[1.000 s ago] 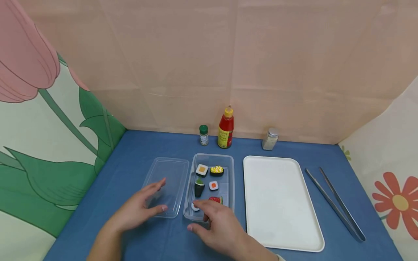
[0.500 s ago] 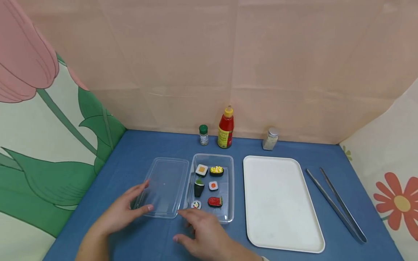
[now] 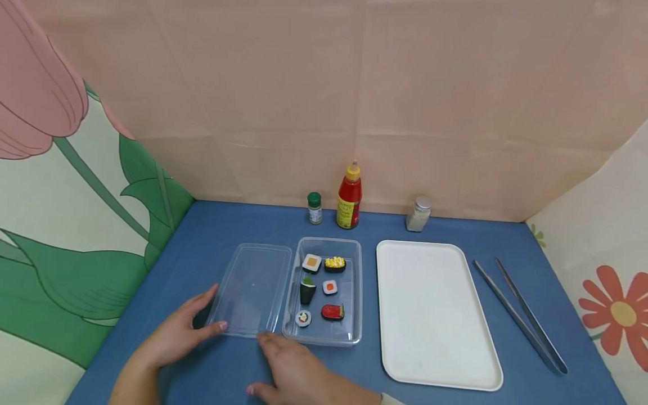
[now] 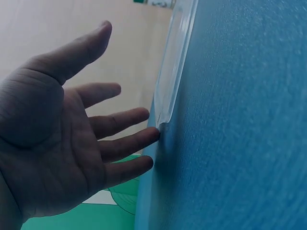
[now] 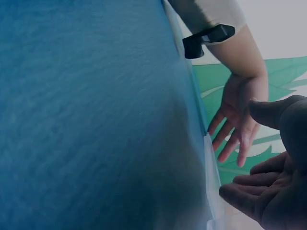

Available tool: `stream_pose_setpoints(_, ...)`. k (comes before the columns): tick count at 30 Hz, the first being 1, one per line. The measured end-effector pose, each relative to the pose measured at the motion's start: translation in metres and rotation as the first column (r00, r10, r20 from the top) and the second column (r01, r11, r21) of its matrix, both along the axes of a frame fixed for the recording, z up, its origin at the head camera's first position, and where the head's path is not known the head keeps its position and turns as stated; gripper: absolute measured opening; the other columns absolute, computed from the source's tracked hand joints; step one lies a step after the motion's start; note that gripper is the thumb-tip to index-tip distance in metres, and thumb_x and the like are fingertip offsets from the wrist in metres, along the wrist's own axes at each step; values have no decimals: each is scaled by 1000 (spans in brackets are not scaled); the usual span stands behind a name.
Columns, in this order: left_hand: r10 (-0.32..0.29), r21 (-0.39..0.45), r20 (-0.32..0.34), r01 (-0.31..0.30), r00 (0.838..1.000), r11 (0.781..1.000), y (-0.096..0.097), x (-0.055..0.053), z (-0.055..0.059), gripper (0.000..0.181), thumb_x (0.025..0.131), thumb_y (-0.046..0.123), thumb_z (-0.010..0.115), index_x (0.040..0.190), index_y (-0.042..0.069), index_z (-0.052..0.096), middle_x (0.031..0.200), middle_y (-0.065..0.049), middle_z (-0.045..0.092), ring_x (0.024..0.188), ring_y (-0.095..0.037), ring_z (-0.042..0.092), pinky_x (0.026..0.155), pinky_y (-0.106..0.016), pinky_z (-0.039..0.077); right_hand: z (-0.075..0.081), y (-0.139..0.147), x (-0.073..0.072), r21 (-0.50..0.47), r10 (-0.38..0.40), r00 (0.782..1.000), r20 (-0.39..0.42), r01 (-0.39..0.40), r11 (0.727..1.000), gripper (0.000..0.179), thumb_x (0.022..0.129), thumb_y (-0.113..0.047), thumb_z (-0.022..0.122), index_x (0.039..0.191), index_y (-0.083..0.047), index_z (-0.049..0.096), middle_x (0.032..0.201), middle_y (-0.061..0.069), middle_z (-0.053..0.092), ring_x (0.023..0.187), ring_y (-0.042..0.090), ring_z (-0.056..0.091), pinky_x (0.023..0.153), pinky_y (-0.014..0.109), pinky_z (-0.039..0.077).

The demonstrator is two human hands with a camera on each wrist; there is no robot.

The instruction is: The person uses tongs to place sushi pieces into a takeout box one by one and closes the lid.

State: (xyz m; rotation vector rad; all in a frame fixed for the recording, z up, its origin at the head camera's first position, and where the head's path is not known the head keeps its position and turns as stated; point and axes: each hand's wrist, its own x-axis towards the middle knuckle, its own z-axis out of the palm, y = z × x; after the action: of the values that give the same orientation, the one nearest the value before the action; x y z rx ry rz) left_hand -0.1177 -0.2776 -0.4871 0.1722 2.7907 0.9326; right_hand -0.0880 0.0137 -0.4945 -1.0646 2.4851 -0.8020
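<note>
A clear plastic lid (image 3: 252,289) lies flat on the blue table, left of a clear plastic box (image 3: 349,332). My left hand (image 3: 174,334) is at the lid's near left corner, fingers spread and thumb apart. In the left wrist view, the lid's edge (image 4: 175,67) is beside those fingertips. My right hand (image 3: 298,368) is at the lid's near right corner with extended fingers; whether they touch it I cannot tell. Inside the box sit several toy sushi pieces, among them a red-topped one (image 3: 332,312), a yellow-topped one (image 3: 334,264) and a dark cone (image 3: 307,291).
Right of the box lies a white tray (image 3: 437,315), with metal tongs (image 3: 521,315) beyond it. Along the back stand a green-capped jar (image 3: 314,208), a red sauce bottle (image 3: 349,197) and a silver-capped shaker (image 3: 418,214). Fabric walls enclose the table.
My right hand has moved left from over the box's near end to the lid's near right corner. My left hand has drawn back left and down to the lid's left edge.
</note>
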Motion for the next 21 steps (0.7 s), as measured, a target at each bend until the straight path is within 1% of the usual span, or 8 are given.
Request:
stream_pose_setpoints(3, 6, -5, 8, -6, 1000, 1000, -1, 1, -1, 94, 92, 45, 79, 162, 3, 32, 155, -35, 39, 141, -58, 36, 103, -73, 38, -6, -4, -1, 33, 9, 1000, 24, -10, 999, 88, 99, -59, 62, 161, -3, 35, 162, 10, 40, 145, 20, 44, 111, 33, 45)
stream_pose_setpoints(7, 9, -16, 22, -9, 1000, 1000, 0, 2, 1, 94, 93, 45, 77, 160, -2, 33, 155, -35, 40, 141, -57, 37, 106, -71, 37, -13, -7, -2, 73, 7, 999, 43, -11, 997, 94, 99, -61, 61, 163, 0, 27, 166, 15, 32, 149, 23, 38, 113, 33, 43)
stream_pose_setpoints(13, -7, -35, 56, 9, 998, 999, 4, -1, 1, 94, 95, 48, 74, 158, -8, 33, 154, -35, 41, 141, -56, 39, 106, -69, 39, -19, -10, -4, 118, -28, 998, 59, 21, 993, 98, 98, -64, 61, 163, 0, 26, 167, 17, 30, 150, 25, 37, 113, 33, 42)
stream_pose_setpoints(16, 2, -42, 61, 1, 998, 999, 4, -2, 0, 92, 96, 49, 73, 155, -11, 35, 154, -35, 41, 140, -57, 38, 106, -69, 39, -19, -10, -5, 114, -30, 997, 73, 22, 993, 98, 98, -63, 61, 163, 0, 26, 167, 16, 29, 151, 24, 34, 115, 33, 41)
stream_pose_setpoints(21, 39, -49, 33, -37, 999, 998, 2, -1, -2, 85, 98, 47, 71, 149, -15, 43, 152, -34, 45, 140, -57, 39, 106, -69, 38, -19, -10, -5, 72, -22, 994, 103, 15, 997, 96, 99, -61, 61, 164, -1, 23, 169, 13, 25, 154, 22, 28, 117, 33, 37)
